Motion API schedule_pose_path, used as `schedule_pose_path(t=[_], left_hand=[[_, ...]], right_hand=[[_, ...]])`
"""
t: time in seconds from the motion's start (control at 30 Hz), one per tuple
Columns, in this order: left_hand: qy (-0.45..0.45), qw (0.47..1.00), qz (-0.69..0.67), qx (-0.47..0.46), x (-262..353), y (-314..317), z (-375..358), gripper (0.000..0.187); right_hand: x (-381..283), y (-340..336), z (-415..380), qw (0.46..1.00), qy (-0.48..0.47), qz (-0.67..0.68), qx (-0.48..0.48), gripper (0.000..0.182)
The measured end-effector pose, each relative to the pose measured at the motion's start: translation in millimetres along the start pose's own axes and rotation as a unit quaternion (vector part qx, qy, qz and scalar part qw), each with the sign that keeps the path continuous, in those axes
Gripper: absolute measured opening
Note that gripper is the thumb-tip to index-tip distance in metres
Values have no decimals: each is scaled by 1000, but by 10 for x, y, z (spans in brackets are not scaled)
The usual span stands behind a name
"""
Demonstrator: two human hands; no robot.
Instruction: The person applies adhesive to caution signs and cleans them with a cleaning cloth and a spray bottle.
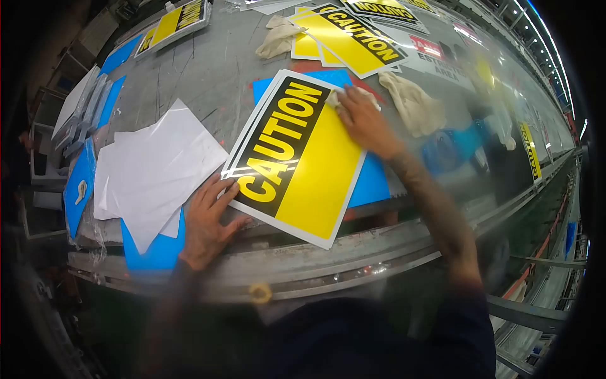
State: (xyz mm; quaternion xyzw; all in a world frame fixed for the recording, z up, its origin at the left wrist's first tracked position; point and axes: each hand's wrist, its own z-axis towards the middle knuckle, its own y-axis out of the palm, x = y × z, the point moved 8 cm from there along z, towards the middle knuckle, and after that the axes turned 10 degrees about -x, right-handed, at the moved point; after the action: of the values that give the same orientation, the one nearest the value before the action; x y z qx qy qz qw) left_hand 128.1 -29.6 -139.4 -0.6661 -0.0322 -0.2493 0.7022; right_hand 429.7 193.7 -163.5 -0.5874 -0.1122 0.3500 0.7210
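Note:
A yellow and black CAUTION sign [325,167] lies slanted in front of me, on top of at least one more sheet. My right hand [367,123] presses a pale cloth [334,98] onto its upper right part, with the fingers closed over the cloth. At the sign's lower left corner rests my left hand [211,221], fingers spread and touching the edge. Blue sheets [372,184] show from beneath the sign. To the left is a loose pile of white sheets [161,161], close to my left hand.
More CAUTION signs [360,41] overlap at the back, beside a crumpled glove or cloth [278,36]. Another pale cloth [413,104] and a blurred blue bottle [451,148] lie right of my right arm. A metal rail [303,278] runs along the near edge.

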Motion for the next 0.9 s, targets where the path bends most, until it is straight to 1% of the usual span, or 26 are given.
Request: schedule_pose_path(t=[0.07,0.1,0.13,0.17,0.2,0.23,0.27,0.3,0.33,0.37,0.4,0.43,0.47,0.57,0.63,0.7,0.73,0.77,0.8,0.83,0.87,0.9], left_hand=[[-12,1000,-6,-3,-14,-1,-8,61],[-18,1000,-11,-4,-22,17,2,60],[-9,1000,-13,15,-28,19,9,52],[-14,1000,-16,21,-43,30,22,50],[-18,999,-19,28,-55,39,46,48],[-22,999,-21,33,-58,48,76,45],[-22,999,-12,48,-7,25,100,40],[-23,998,-14,52,4,31,108,40],[-27,998,-15,54,7,29,107,40],[-31,998,-15,56,1,14,95,39],[-37,998,-24,44,-15,30,88,41],[-42,998,-25,44,-12,34,76,41],[-46,998,-26,45,-4,45,69,41],[-57,997,-24,43,-80,82,46,42],[-60,997,-22,43,-75,79,65,42],[-60,998,-24,28,-104,114,71,42],[-63,997,-25,25,-95,104,82,42],[-66,997,-25,22,-85,97,81,43],[-64,997,-28,23,-74,101,74,43],[-62,997,-30,24,-68,101,62,43],[-59,997,-31,28,-65,85,65,43],[-61,997,-33,29,-64,75,72,43]], right_hand=[[-234,205,-166,997,-62,-18,-31,47],[-484,281,-298,994,-92,-30,-47,48],[-1066,234,-531,979,-197,-12,-42,53],[-1536,292,-774,973,-210,45,-83,55],[-2036,255,-994,957,-234,73,-154,56],[-2248,258,-1206,939,-273,129,-162,57],[-2156,255,-1129,943,-261,115,-170,54],[-2032,247,-1001,946,-249,104,-181,52],[-1702,185,-830,964,-224,114,-86,48],[-1295,207,-635,976,-205,36,-67,47],[-856,110,-383,983,-141,81,-83,47],[-349,268,-248,990,-120,-62,-39,46],[-111,139,-124,998,-44,-47,-5,46],[-800,167,-475,980,-195,-23,-16,50],[-1753,143,-925,949,-271,15,-158,51],[-1950,104,-1095,924,-319,137,-158,50],[-1695,39,-854,944,-265,128,-151,49],[-1241,211,-665,959,-272,39,-72,49],[-751,268,-380,970,-238,-3,-51,47],[-296,217,-85,986,-158,19,-46,49],[31,223,90,984,-144,-99,-29,49],[153,141,216,996,-81,-43,20,49]])
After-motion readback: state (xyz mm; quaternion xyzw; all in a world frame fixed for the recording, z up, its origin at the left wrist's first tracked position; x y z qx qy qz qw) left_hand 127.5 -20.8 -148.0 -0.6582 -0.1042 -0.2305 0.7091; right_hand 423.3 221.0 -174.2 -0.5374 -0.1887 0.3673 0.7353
